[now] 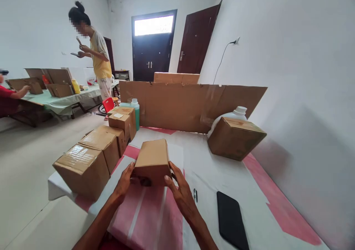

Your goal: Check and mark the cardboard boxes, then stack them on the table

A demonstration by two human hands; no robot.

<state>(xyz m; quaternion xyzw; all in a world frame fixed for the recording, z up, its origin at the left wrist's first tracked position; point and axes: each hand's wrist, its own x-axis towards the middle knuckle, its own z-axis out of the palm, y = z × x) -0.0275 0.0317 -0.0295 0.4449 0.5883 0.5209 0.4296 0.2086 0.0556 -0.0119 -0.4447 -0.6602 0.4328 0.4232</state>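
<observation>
A small cardboard box sits in front of me, held between my two hands. My left hand presses against its left side, fingers near the lower edge. On the other side, my right hand grips the right side, its thumb on the near face and its fingers along the side. A dark mark shows low on the box's near face. Under and in front of the box is a pink surface with pale stripes. A pen and a black phone-like slab lie to the right of my right hand.
Several cardboard boxes line the table's left edge, with a green-liquid bottle behind them. A tall cardboard panel stands across the back. At right, another box hides part of a white jug. A person stands beyond.
</observation>
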